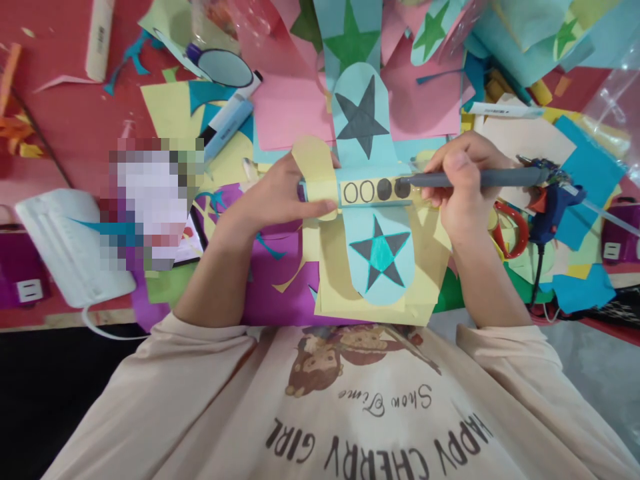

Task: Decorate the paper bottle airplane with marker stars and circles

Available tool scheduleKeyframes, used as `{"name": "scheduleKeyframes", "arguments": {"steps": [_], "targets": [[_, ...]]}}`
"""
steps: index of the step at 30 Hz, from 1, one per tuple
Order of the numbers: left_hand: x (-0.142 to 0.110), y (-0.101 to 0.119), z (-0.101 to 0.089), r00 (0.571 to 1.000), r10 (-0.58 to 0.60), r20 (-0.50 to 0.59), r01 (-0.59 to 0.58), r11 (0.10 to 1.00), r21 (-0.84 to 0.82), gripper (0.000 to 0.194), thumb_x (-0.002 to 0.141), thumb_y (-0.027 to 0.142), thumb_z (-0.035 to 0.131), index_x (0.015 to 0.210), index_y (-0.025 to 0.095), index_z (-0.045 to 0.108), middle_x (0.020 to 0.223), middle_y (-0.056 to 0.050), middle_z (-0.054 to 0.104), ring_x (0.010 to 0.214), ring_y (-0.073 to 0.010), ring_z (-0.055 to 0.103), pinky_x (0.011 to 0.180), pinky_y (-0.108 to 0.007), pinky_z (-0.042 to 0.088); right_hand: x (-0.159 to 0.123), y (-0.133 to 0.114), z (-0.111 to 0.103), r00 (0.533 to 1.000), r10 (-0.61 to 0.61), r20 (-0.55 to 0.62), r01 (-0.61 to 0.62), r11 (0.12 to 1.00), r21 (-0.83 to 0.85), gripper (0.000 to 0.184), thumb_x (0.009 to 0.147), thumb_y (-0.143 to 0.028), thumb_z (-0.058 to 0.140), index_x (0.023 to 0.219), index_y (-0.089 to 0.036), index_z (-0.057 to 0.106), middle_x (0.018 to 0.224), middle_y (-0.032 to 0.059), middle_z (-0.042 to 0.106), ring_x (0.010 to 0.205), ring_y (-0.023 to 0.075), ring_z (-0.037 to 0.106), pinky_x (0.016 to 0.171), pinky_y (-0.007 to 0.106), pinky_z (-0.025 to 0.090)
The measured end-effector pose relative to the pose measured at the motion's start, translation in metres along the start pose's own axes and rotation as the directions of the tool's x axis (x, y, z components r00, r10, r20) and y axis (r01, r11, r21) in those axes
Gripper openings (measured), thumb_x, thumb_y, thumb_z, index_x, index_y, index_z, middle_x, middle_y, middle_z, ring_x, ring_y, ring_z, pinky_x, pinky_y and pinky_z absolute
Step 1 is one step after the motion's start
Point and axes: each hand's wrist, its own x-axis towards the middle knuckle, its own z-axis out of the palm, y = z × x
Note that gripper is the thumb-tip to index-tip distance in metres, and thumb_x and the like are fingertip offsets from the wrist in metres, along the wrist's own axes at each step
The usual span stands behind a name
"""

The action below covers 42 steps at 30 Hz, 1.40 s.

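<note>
My right hand (467, 183) grips a dark grey marker (515, 177), its tip at the right end of a row of circles. These circles lie on a yellow strip (369, 192) across a light blue paper craft (400, 273); two are outlined and two are filled in dark. Above and below the strip, rounded flaps carry dark stars, the lower one with a teal centre. My left hand (275, 193) pinches the craft's yellow side flap (316, 167), thumb in front and fingers partly hidden behind.
A blue glue gun (555, 203) and red-handled scissors (515, 230) lie at the right. Left are a white box-like device (75, 247) with a cord, and a partly blurred phone (193, 240). Capped markers (233, 117) and coloured paper scraps (280, 233) cover the red table (60, 140).
</note>
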Motion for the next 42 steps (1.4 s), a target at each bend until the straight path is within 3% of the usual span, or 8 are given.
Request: {"name": "scheduleKeyframes", "arguments": {"steps": [4, 7, 11, 16, 24, 28, 35, 42], "targets": [[-0.001, 0.0, 0.004, 1.0, 0.027, -0.015, -0.027, 1.0, -0.009, 0.07, 0.078, 0.083, 0.068, 0.116, 0.025, 0.066, 0.12, -0.009, 0.071, 0.108, -0.0281, 0.066, 0.098, -0.05, 0.06, -0.003, -0.009, 0.0, 0.995, -0.062, 0.082, 0.07, 0.993, -0.098, 0.014, 0.09, -0.044, 0.076, 0.087, -0.031, 0.076, 0.07, -0.0041, 0.074, 0.057, 0.0136, 0.066, 0.055, 0.031, 0.054], [-0.001, 0.003, 0.006, 0.999, 0.046, 0.022, -0.046, 0.999, -0.001, 0.068, 0.081, 0.08, 0.067, 0.118, 0.024, 0.066, 0.123, -0.01, 0.07, 0.114, -0.0294, 0.067, 0.104, -0.048, 0.058, -0.007, -0.013, 0.002, 0.983, -0.027, 0.182, 0.051, 0.99, -0.133, 0.023, 0.09, -0.051, 0.075, 0.098, -0.03, 0.079, 0.082, -0.0007, 0.079, 0.069, 0.0161, 0.073, 0.062, 0.031, 0.062], [0.0, 0.007, 0.006, 0.998, 0.032, 0.057, -0.032, 0.999, 0.001, 0.067, 0.083, 0.078, 0.065, 0.121, 0.023, 0.066, 0.126, -0.01, 0.069, 0.12, -0.0308, 0.066, 0.109, -0.048, 0.055, -0.01, -0.01, 0.004, 0.98, 0.043, 0.196, -0.022, 0.994, -0.108, 0.023, 0.095, -0.05, 0.07, 0.093, -0.028, 0.076, 0.077, -0.0018, 0.076, 0.061, 0.0123, 0.069, 0.056, 0.028, 0.058], [0.0, 0.008, 0.005, 0.996, 0.033, 0.084, -0.034, 0.999, 0.001, 0.065, 0.084, 0.079, 0.064, 0.118, 0.023, 0.068, 0.128, -0.009, 0.068, 0.122, -0.0305, 0.065, 0.111, -0.048, 0.054, -0.006, -0.001, 0.005, 0.989, -0.072, 0.129, 0.087, 0.99, -0.109, 0.042, 0.092, -0.059, 0.07, 0.066, -0.027, 0.064, 0.05, -0.0054, 0.057, 0.043, 0.0085, 0.054, 0.043, 0.028, 0.038], [0.002, 0.014, 0.003, 0.995, 0.037, 0.09, -0.037, 0.999, 0.004, 0.068, 0.081, 0.084, 0.063, 0.112, 0.024, 0.07, 0.128, -0.01, 0.068, 0.122, -0.031, 0.065, 0.111, -0.051, 0.055, -0.007, -0.009, 0.006, 0.986, 0.063, 0.153, -0.033, 0.981, -0.192, 0.043, 0.092, -0.066, 0.066, 0.073, -0.027, 0.065, 0.055, -0.0032, 0.062, 0.046, 0.012, 0.056, 0.045, 0.031, 0.045], [0.002, 0.014, 0.003, 0.995, 0.04, 0.093, -0.043, 0.999, 0.03, 0.07, 0.084, 0.085, 0.057, 0.111, 0.022, 0.069, 0.128, -0.011, 0.068, 0.121, -0.0302, 0.066, 0.11, -0.05, 0.055, -0.008, -0.007, 0.006, 0.989, 0.046, 0.143, -0.014, 0.977, -0.213, 0.046, 0.092, -0.063, 0.066, 0.065, -0.025, 0.06, 0.052, -0.0041, 0.057, 0.047, 0.0113, 0.055, 0.047, 0.03, 0.042], [-0.001, 0.009, 0.006, 0.997, -0.003, 0.074, 0.001, 1.0, 0.024, 0.066, 0.083, 0.075, 0.066, 0.123, 0.023, 0.067, 0.13, -0.011, 0.067, 0.123, -0.0311, 0.064, 0.113, -0.048, 0.053, -0.006, -0.007, 0.007, 0.983, 0.003, 0.182, 0.035, 0.979, -0.2, 0.055, 0.091, -0.067, 0.064, 0.058, -0.024, 0.055, 0.049, -0.0046, 0.053, 0.044, 0.0094, 0.049, 0.044, 0.03, 0.037], [-0.001, 0.007, 0.005, 0.996, 0.022, 0.082, -0.024, 1.0, 0.018, 0.063, 0.084, 0.075, 0.064, 0.125, 0.028, 0.066, 0.13, -0.01, 0.066, 0.123, -0.0309, 0.065, 0.113, -0.047, 0.053, -0.004, -0.008, 0.007, 0.97, -0.022, 0.242, 0.066, 0.982, -0.175, 0.046, 0.093, -0.047, 0.068, 0.055, -0.024, 0.055, 0.05, -0.0028, 0.056, 0.05, 0.012, 0.058, 0.048, 0.031, 0.046]]}}
